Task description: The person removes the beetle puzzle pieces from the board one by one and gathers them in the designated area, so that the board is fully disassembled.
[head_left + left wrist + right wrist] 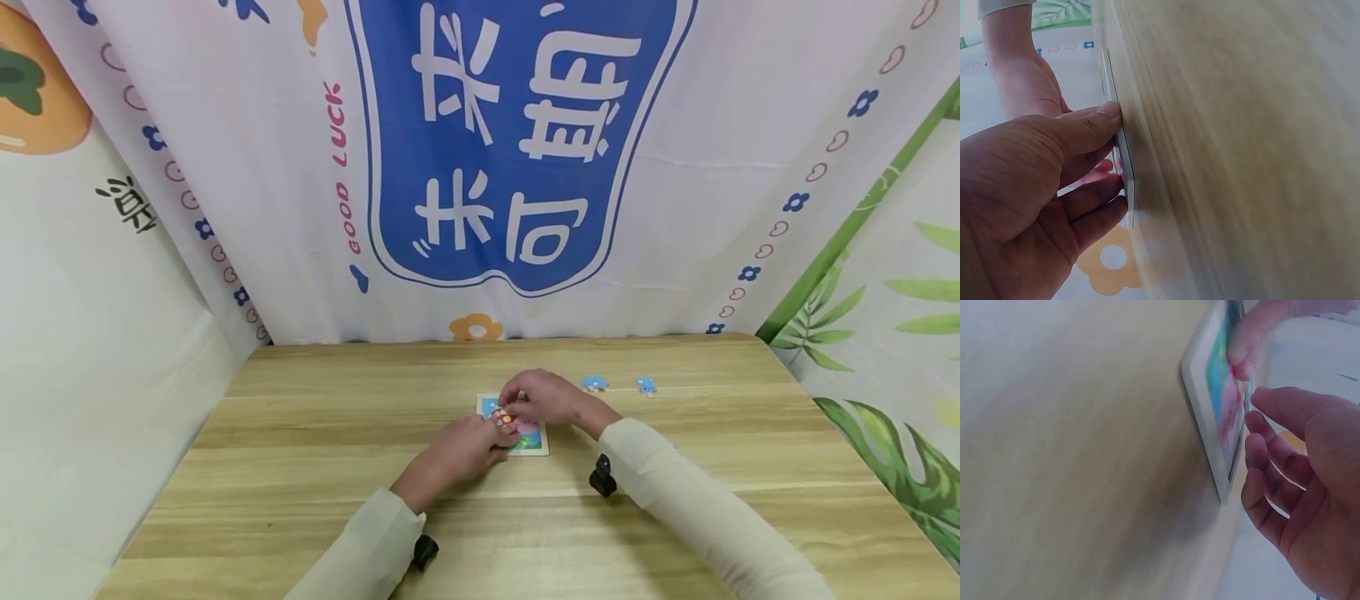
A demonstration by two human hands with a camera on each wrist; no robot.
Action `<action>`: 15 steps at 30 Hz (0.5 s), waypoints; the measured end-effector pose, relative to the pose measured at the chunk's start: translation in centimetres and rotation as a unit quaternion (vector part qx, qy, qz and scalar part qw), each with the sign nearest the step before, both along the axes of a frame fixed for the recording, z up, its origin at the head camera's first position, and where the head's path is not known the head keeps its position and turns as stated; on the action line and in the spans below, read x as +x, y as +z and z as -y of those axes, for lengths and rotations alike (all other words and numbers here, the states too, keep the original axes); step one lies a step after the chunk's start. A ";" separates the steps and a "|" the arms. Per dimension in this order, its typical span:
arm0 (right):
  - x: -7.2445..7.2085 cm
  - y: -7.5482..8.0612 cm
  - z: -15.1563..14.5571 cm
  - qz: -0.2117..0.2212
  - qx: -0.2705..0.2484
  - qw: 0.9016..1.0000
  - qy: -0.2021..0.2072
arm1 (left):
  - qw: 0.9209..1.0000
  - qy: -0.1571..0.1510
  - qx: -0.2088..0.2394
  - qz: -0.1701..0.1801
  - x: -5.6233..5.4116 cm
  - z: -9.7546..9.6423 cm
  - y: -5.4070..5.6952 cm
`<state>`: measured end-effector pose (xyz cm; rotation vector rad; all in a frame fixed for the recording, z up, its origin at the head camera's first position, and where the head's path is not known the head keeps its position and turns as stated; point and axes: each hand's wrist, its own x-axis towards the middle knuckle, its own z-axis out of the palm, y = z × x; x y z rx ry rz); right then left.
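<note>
A small jigsaw puzzle board [535, 450] with a pale frame and a colourful cartoon picture lies on the table. My left hand [465, 446] reaches over its left side, with thumb and fingertips pressed on it; the left wrist view shows the thumb [1109, 110] at its near edge. My right hand [546, 397] comes in from the upper right, fingers curled, pinching a puzzle piece at the board's surface. In the right wrist view its thumb and index fingertips meet close over the picture [1230, 403]. The held piece is mostly hidden by the fingers. A red patch with yellow shows between both hands.
Two loose blue puzzle pieces lie to the right of the board, one [596, 382] near my right wrist and another [647, 386] farther right. The wooden table [315, 433] ends at a printed cloth [660, 250] hanging behind it.
</note>
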<state>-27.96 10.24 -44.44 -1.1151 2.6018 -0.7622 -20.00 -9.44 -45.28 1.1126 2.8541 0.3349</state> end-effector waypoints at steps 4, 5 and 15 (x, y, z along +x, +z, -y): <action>0.0 -0.1 0.3 -0.005 0.011 1.000 -0.008 | 1.000 -0.002 0.005 0.001 -0.1 0.1 0.0; 0.0 -0.1 0.4 -0.005 0.015 1.000 -0.011 | 1.000 -0.002 0.006 0.001 -0.1 0.1 0.0; 0.0 -0.4 1.0 0.009 0.015 1.000 -0.012 | 1.000 -0.010 0.014 0.009 -0.4 0.3 -0.4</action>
